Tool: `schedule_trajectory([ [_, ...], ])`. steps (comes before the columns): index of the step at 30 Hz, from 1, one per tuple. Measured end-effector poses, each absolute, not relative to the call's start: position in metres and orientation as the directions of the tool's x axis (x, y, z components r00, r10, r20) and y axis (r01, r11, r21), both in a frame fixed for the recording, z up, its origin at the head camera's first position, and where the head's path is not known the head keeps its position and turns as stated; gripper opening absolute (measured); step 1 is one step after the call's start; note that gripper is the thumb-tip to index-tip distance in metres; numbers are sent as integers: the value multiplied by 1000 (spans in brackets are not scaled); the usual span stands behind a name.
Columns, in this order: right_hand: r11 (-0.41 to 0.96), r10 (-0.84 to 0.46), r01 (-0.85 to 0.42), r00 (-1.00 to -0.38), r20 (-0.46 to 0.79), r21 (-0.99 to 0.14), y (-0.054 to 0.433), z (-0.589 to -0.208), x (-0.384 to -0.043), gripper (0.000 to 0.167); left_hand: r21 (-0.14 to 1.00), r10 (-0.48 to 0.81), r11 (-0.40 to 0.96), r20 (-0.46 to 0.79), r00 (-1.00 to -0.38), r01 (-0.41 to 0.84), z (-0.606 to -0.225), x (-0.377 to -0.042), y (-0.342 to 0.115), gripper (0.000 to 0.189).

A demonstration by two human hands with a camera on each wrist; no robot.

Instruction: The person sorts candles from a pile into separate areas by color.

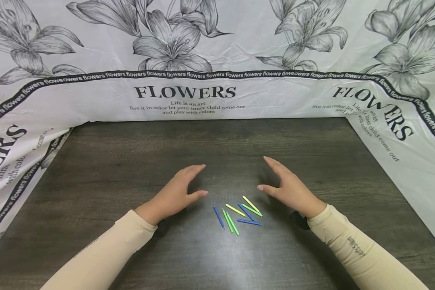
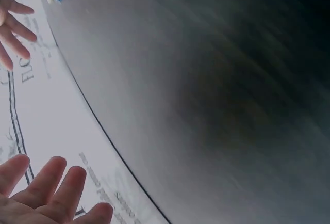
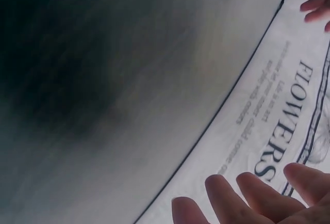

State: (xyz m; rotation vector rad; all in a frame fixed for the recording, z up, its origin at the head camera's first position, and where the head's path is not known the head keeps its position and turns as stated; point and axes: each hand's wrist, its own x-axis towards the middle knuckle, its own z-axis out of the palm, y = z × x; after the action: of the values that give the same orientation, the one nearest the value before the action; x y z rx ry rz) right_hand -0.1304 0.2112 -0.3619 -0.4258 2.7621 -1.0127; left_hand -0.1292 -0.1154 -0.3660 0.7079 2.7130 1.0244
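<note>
Coloured sticks [image 1: 235, 210]: eight thin pieces lie loosely on the dark table [image 1: 105, 161], below the centre of the head frame and slightly to the right.
Blue sticks [image 1: 219, 217]: three; one lies at the left side of the group, two lie in its right part, near each other.
Green sticks [image 1: 233, 224]: three; two lie side by side in the left part, one lies at the right.
Yellow sticks [image 1: 251, 204]: two; one in the middle, one at the upper right of the group.
Left hand [image 1: 171, 196]: left of the sticks; its grip is released, with the thumb apart from the fingers.
Right hand [image 1: 293, 194]: right of the sticks, nearest to the yellow and green ones; its grip is equally released.
Sleeves [image 1: 105, 245]: beige, in both lower corners.
Cloth [image 1: 282, 96]: white, with flower drawings, along the top and both sides.
</note>
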Motion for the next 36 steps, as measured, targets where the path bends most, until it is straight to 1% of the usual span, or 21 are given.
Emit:
schedule_trajectory([
  [6, 720, -334, -203, -940, -74, -664, 204, -362, -128, 85, 756, 483, 588, -42, -875, 288, -363, -129, -103, 71],
  [14, 713, -344, -198, -935, -90, -673, 193, -359, -124, 79, 813, 502, 538, -97, -860, 222, -360, -129, -90, 63],
  [18, 712, -340, -186, -935, -101, -677, 189, -357, -123, 77, 817, 518, 532, -108, -848, 221, -361, -129, -83, 61],
  [24, 715, -333, -156, -933, -136, -681, 187, -357, -121, 71, 819, 567, 514, -103, -817, 254, -367, -130, -74, 55],
  [32, 705, -333, -136, -930, -155, -696, 184, -361, -119, 51, 770, 617, 562, -146, -773, 303, -369, -134, -65, 50],
  [36, 700, -342, -129, -924, -170, -703, 182, -362, -119, 45, 739, 637, 591, -184, -748, 322, -368, -136, -59, 45],
])
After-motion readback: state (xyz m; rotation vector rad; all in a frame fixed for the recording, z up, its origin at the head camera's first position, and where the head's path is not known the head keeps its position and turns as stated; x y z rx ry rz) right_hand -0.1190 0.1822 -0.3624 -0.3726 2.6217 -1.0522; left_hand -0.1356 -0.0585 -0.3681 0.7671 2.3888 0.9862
